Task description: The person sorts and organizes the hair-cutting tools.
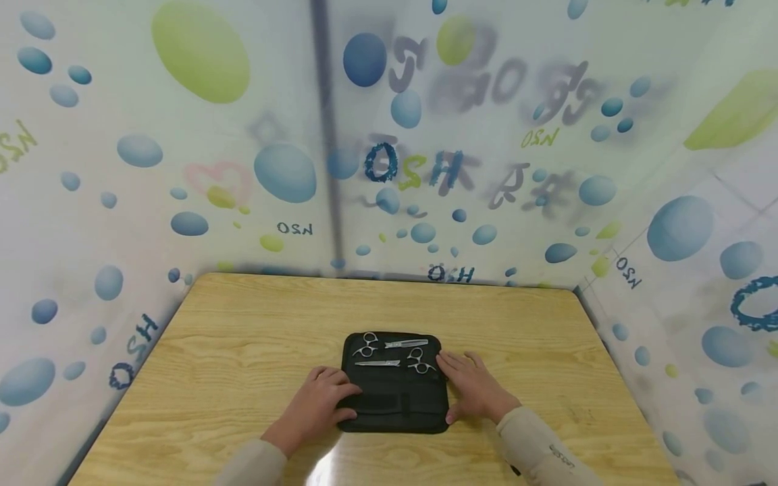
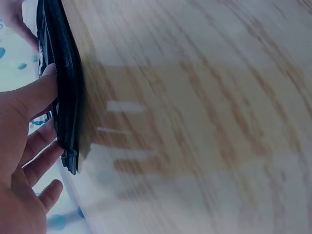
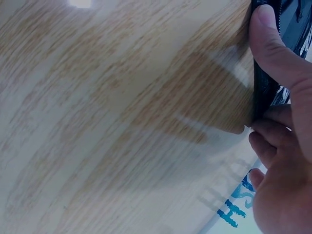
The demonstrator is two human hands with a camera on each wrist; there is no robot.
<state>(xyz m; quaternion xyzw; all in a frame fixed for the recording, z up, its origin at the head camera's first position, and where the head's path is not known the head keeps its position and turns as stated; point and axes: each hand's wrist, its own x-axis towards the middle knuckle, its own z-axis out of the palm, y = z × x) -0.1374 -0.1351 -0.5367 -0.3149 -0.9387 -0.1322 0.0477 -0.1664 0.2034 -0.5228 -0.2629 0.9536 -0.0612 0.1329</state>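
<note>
1) The black case (image 1: 393, 383) lies flat on the bench (image 1: 255, 324), with one of my hands at each side of it
2) My left hand (image 1: 319, 401) is at the case's left edge, its thumb on the near left corner and its index finger on the surface a little beyond; these fingers sit apart, resting on the case rather than clamped round it
3) My right hand (image 1: 477, 388) is at the case's right edge, its fingers (image 1: 448, 360) fairly straight along that side and its thumb well apart from them, by the near right corner
4) On the case's far half lie the far scissors (image 1: 407, 343), loops to the left, and the near scissors (image 1: 378, 363), loops to the right
5) A zip (image 2: 52, 41) runs along the case's rim
6) Beyond the case, a wall (image 1: 389, 223) carries blue and green spots
</note>
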